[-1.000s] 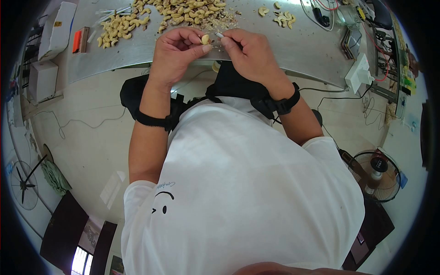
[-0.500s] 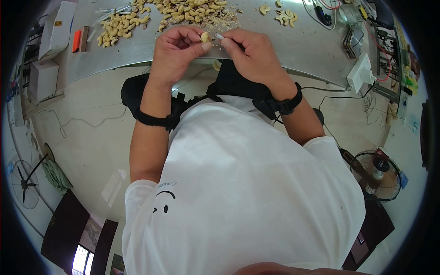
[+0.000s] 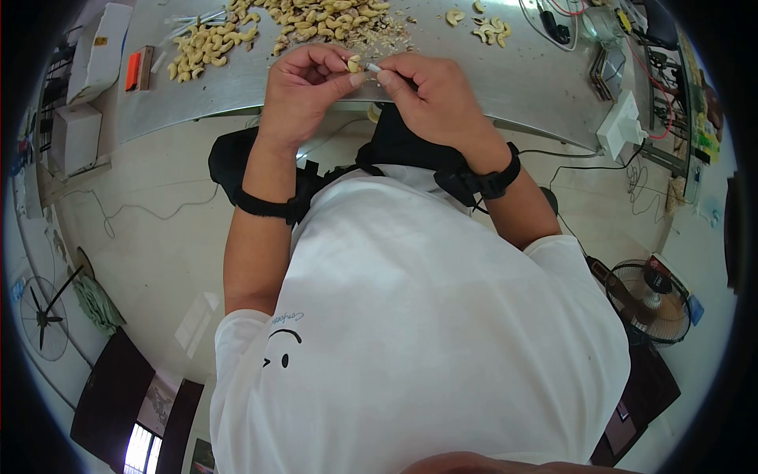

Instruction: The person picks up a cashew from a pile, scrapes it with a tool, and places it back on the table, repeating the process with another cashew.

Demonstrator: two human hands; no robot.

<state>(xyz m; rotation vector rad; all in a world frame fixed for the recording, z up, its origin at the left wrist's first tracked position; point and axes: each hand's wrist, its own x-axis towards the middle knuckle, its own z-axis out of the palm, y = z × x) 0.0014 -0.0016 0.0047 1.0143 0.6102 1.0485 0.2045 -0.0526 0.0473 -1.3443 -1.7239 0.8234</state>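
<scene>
My left hand [image 3: 304, 83] pinches a pale cashew nut [image 3: 354, 63] between thumb and fingertips, over the front edge of the metal table [image 3: 442, 43]. My right hand [image 3: 430, 91] is closed around a slim tool with a light grey end [image 3: 373, 68], whose tip points at the nut, close beside it. Most of the tool is hidden in the fingers, so I cannot tell its kind. Beyond my hands lies a large heap of cashew nuts [image 3: 324, 20], with brownish skin crumbs [image 3: 383, 35] to its right.
Another cashew pile [image 3: 204, 49] lies at the left, near an orange block [image 3: 133, 71]. A few paler nuts [image 3: 493, 31] sit at the right. A white power strip [image 3: 620, 130] is at the table's right edge, with cables around it. A fan [image 3: 651, 304] stands lower right.
The tool in my right hand has shifted slightly left, nearer the cashew nut. The nut has turned a little in my left fingers.
</scene>
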